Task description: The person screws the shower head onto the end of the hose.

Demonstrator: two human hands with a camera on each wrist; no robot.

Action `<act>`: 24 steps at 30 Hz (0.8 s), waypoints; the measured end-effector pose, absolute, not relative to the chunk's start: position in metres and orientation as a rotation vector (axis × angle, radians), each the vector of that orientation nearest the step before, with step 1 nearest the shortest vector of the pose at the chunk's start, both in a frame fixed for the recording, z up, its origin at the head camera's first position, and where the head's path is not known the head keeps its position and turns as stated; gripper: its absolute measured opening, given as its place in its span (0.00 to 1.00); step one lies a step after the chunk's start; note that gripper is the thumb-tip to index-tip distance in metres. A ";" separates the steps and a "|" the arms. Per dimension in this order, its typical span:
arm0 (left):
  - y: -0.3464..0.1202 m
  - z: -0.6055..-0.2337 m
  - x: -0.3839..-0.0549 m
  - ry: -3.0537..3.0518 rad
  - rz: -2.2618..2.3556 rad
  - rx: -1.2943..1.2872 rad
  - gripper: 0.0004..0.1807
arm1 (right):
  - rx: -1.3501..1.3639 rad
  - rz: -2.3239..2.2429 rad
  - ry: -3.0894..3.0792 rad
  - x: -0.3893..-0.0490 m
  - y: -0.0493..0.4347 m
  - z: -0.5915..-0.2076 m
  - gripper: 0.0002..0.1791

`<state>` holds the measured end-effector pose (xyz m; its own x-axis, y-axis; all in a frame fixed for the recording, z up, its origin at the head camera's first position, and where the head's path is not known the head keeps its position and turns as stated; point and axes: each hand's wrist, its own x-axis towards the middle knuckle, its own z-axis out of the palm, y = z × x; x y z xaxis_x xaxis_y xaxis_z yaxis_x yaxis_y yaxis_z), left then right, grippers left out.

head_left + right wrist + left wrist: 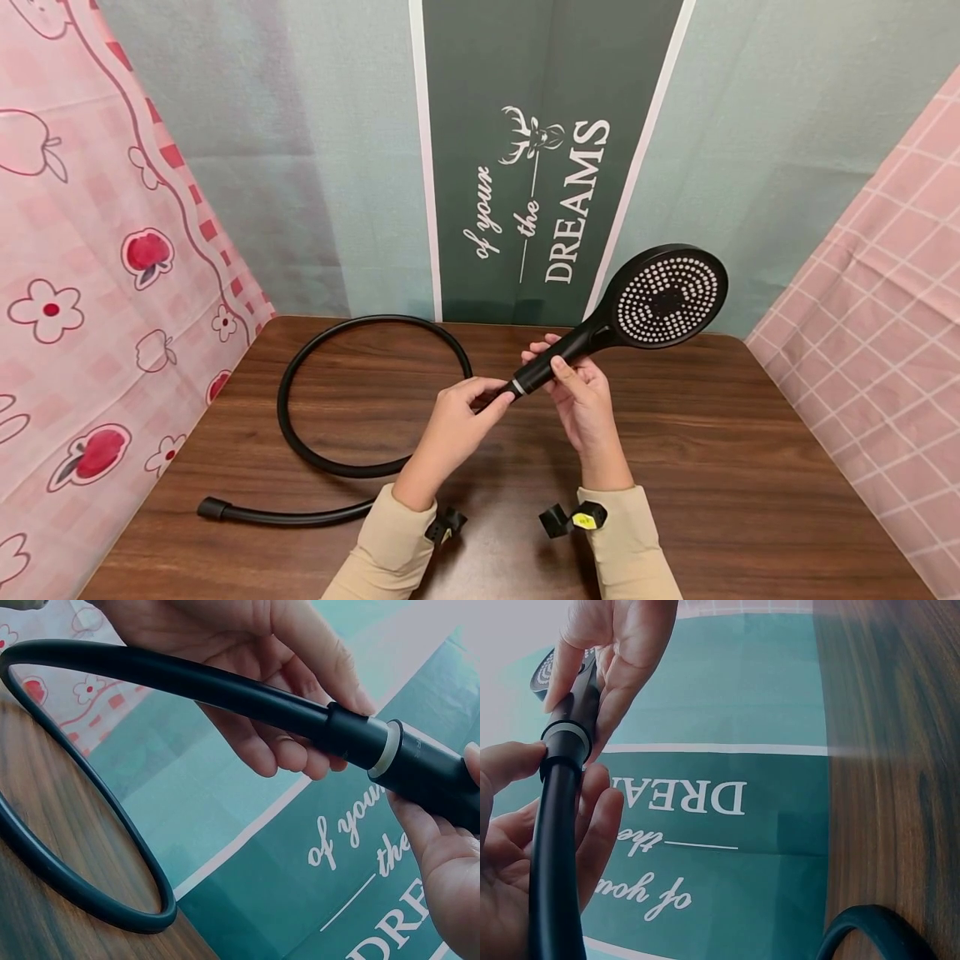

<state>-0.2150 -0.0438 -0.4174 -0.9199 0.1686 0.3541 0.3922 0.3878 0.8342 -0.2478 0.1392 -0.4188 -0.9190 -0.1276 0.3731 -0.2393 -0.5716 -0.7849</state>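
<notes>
A black handheld shower head [667, 296] points up to the right, its round face of pale nozzles toward me. My right hand [588, 404] holds its handle [435, 778], thumb on the near side and fingers behind. At the handle's lower end, my left hand [459, 421] pinches the connector [356, 735] of a black hose [187, 679] between thumb and fingers. Connector and handle are in line, with a pale ring [566, 731] showing between them. Both hands are raised over the wooden table [697, 467].
The rest of the hose loops over the table's left side, and its free end [213, 508] lies near the front left. A green cloth with white lettering [577, 204] hangs behind the table. Pink patterned cloths [97, 375] stand on both sides.
</notes>
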 end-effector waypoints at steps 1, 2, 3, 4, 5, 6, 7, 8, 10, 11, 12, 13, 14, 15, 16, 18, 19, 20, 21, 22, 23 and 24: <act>-0.044 -0.417 -0.215 -2.434 -1.550 -0.500 0.12 | 0.610 2.661 -1.421 -0.248 0.139 -0.419 0.13; -0.044 -0.417 -0.215 -2.432 -1.550 -0.500 0.12 | 0.610 2.662 -1.420 -0.248 0.139 -0.419 0.13; -0.044 -0.417 -0.214 -2.431 -1.550 -0.500 0.12 | 0.609 2.662 -1.420 -0.248 0.139 -0.419 0.13; -0.044 -0.417 -0.214 -2.430 -1.553 -0.499 0.11 | 0.609 2.663 -1.418 -0.248 0.139 -0.419 0.13; -0.044 -0.417 -0.214 -2.428 -1.554 -0.499 0.11 | 0.609 2.664 -1.416 -0.248 0.139 -0.419 0.13; -0.044 -0.417 -0.214 -2.427 -1.555 -0.498 0.11 | 0.609 2.664 -1.415 -0.248 0.139 -0.419 0.13; -0.044 -0.417 -0.214 -2.427 -1.557 -0.495 0.11 | 0.610 2.666 -1.413 -0.248 0.139 -0.419 0.13; -0.044 -0.417 -0.214 -2.425 -1.559 -0.494 0.11 | 0.611 2.666 -1.412 -0.248 0.139 -0.419 0.13; -0.044 -0.417 -0.215 -2.423 -1.561 -0.493 0.11 | 0.611 2.666 -1.411 -0.248 0.139 -0.419 0.13; -0.044 -0.417 -0.215 -2.421 -1.564 -0.493 0.11 | 0.611 2.665 -1.412 -0.248 0.139 -0.419 0.13; -0.044 -0.417 -0.215 -2.419 -1.569 -0.493 0.11 | 0.609 2.666 -1.411 -0.248 0.139 -0.419 0.13; -0.044 -0.417 -0.215 -2.418 -1.574 -0.492 0.11 | 0.608 2.666 -1.411 -0.248 0.139 -0.419 0.13; -0.044 -0.417 -0.215 -2.417 -1.580 -0.491 0.11 | 0.606 2.666 -1.410 -0.248 0.139 -0.419 0.13; -0.044 -0.417 -0.215 -2.416 -1.586 -0.490 0.11 | 0.603 2.667 -1.410 -0.248 0.139 -0.419 0.13; -0.045 -0.417 -0.216 -2.415 -1.592 -0.489 0.11 | 0.600 2.667 -1.411 -0.248 0.139 -0.419 0.13; -0.045 -0.417 -0.216 -2.418 -1.599 -0.487 0.12 | 0.596 2.670 -1.409 -0.248 0.139 -0.419 0.13; -0.045 -0.418 -0.216 -2.420 -1.599 -0.487 0.12 | 0.595 2.670 -1.410 -0.248 0.139 -0.419 0.13; -0.045 -0.418 -0.216 -2.421 -1.598 -0.488 0.12 | 0.594 2.670 -1.409 -0.248 0.139 -0.419 0.13; -0.046 -0.417 -0.217 -2.424 -1.596 -0.489 0.12 | 0.595 2.670 -1.410 -0.248 0.139 -0.419 0.13; -0.046 -0.417 -0.217 -2.427 -1.592 -0.490 0.12 | 0.597 2.670 -1.410 -0.248 0.139 -0.419 0.13; -0.046 -0.417 -0.217 -2.429 -1.587 -0.490 0.11 | 0.598 2.670 -1.409 -0.248 0.139 -0.419 0.13; -0.046 -0.417 -0.216 -2.431 -1.583 -0.491 0.11 | 0.598 2.670 -1.407 -0.248 0.139 -0.419 0.13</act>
<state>-0.2164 -0.0459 -0.4175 -0.9250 0.1667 0.3414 0.3797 0.3716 0.8472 -0.2477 0.1391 -0.4191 -0.9225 -0.1217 0.3662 -0.2333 -0.5800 -0.7805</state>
